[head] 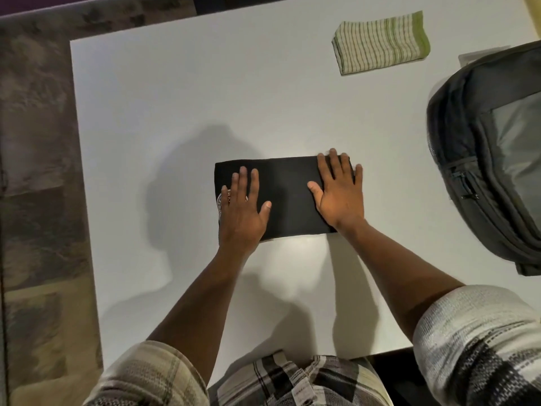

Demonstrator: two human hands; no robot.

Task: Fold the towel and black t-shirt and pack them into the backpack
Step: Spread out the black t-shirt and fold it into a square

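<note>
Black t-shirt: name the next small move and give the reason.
Probably fold the black t-shirt once more, end over end. It lies as a long strip under the flat left hand and right hand, while the towel is already a compact fold beside the backpack.

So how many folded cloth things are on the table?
2. The folded black t-shirt lies mid-table under both flat hands; the folded green-striped towel lies at the far right, near the grey backpack. Nothing else seems hidden.
</note>
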